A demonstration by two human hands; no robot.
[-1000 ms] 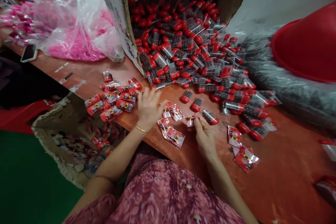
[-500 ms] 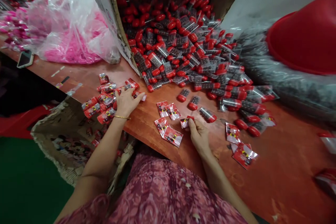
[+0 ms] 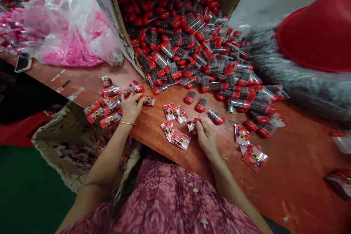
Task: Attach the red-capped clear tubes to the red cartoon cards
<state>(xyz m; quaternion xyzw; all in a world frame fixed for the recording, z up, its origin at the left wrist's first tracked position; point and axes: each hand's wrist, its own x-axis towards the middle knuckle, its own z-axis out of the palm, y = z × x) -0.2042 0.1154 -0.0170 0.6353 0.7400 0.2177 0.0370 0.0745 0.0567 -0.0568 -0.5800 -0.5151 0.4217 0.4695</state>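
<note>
- Foremost, right hand (image 3: pixel 207 138): fingers (image 3: pixel 199 125) pinched together, clamped on a small red foil sachet (image 3: pixel 193 124). The sachet lies at the fingertips, on the side toward the left hand, its long axis tilted across the grip; the fingers hide part of it, so its exact line cannot be told. The right hand is much the nearer of the two.
- Left hand (image 3: pixel 130 108): fingers (image 3: pixel 131 98) spread apart, touching the edge of a loose heap of glossy red printed sachets (image 3: pixel 105 104). A thin gold bangle (image 3: pixel 127 124) circles the wrist.
- Just left of the right-hand fingers: four flat red printed sachets (image 3: pixel 174 127), lying singly or overlapping on a reddish-brown wooden desk (image 3: pixel 287 161).
- Ahead of the right-hand fingers: clear plastic capsule-shaped tubes with rounded red caps and dark contents (image 3: pixel 192 51), spilling in a mound from a brown cardboard carton (image 3: pixel 117 22).
- Right of the right-hand fingers: more flat red sachets (image 3: pixel 251 157) on the desk.
- Far right of the fingers: an upturned red plastic cone (image 3: pixel 309 33) on a grey plastic sack (image 3: pixel 301 87).
- Ahead and left of the left-hand fingers: a clear plastic bag of pink pieces (image 3: pixel 71 40) and a smartphone (image 3: pixel 23 62).
- Below the left-hand fingers: a cartoon-print woven sack (image 3: pixel 65 146) holding further sachets, past the desk edge.
</note>
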